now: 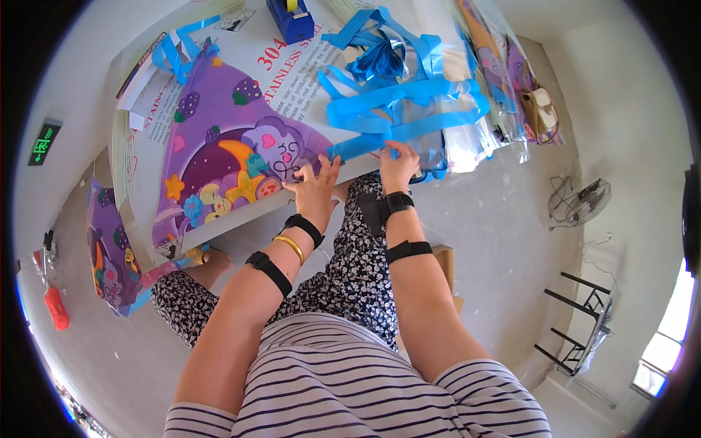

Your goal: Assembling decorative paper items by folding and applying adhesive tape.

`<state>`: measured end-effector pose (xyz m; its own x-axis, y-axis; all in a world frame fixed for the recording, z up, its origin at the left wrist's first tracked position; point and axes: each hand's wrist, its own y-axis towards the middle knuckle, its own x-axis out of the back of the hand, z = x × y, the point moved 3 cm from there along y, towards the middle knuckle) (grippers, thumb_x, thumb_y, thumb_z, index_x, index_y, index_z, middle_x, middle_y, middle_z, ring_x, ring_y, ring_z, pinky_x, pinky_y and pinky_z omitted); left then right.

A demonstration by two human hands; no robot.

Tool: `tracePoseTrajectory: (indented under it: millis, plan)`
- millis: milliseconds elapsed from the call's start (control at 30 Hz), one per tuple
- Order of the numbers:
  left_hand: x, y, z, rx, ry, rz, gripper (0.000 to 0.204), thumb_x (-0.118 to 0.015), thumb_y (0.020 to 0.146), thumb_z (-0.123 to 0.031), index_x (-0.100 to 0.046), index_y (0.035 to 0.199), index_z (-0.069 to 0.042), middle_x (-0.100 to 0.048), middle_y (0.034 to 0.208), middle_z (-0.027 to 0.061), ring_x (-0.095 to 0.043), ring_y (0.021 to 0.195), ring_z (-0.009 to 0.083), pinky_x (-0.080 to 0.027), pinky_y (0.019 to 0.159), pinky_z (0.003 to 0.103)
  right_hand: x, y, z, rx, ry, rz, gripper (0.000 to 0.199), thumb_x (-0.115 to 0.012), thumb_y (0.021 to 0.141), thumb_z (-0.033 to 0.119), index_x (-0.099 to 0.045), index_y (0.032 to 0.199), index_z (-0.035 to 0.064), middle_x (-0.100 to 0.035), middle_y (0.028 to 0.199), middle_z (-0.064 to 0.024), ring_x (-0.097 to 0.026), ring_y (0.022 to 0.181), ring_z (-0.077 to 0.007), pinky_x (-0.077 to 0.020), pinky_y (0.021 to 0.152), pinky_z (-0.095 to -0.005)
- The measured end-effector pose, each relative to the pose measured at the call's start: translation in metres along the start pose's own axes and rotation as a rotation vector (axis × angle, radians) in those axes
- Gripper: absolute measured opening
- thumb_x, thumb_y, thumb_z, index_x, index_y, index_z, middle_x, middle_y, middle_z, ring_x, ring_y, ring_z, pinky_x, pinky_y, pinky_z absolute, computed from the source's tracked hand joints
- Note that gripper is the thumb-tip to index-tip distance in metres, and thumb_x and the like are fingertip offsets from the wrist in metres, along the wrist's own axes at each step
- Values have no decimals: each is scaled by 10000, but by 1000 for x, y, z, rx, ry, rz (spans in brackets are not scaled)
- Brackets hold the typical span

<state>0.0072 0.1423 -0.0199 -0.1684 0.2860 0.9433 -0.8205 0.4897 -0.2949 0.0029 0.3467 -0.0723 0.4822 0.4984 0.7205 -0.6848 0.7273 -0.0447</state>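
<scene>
A purple triangular sheet [219,139], shaped like a kite panel and printed with cartoon animals, stars and berries, lies on the white board [292,80]. My left hand [318,191] rests with spread fingers on its right corner, where a flat blue ribbon [358,147] meets the purple. The thumb and fingers of my right hand [399,166] are closed on that ribbon, a short way to the right near the board's front edge. Beyond my right hand the ribbon runs into a loose, looped pile [409,95]. How ribbon and corner are joined is hidden by my left fingers.
A blue tape dispenser [294,22] stands at the far side. Another blue ribbon [175,55] lies far left. Clear plastic bags [467,135] lie at right. A second purple sheet [113,252] hangs at left. A fan [580,203] and black-legged stand [580,321] are at right.
</scene>
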Motion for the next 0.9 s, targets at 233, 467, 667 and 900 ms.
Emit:
tracePoseTrajectory:
  millis: [233,467,667,900]
  plan:
    - [-3,-2,2,21,2,7,1123,-809,785,-522,-157,1656,-242,-359,1538,40,-488,1154,384,-597,838,620,-16,-24,21,55,-137,-73,446,-721,840,97,-719,1258,252,-439,1503,-223,-448,1294,-470,-420,1065,-528]
    - [2,1,-7,7,20,-19,1121,-797,790,-539,-154,1657,-238,-361,1547,36,-495,1148,378,-596,842,620,-21,29,-19,-125,729,141,398,-620,881,-13,-658,1277,-28,-623,1280,-145,-628,998,-282,-500,929,-374]
    - [-1,-2,-1,3,24,0,1115,-785,802,-544,-145,1658,-229,-365,1548,40,-501,1135,376,-595,837,619,-4,25,17,-512,1264,133,511,-549,923,-62,-525,1433,-36,-658,1097,-84,-610,872,-155,-499,775,-290]
    - [-2,-1,-1,-1,55,-1,1129,-781,800,-560,-131,1660,-228,-362,1549,45,-500,1128,375,-598,829,615,12,22,4,-253,816,84,403,-580,908,-38,-654,1304,-14,-675,1007,-62,-614,884,-130,-474,746,-265]
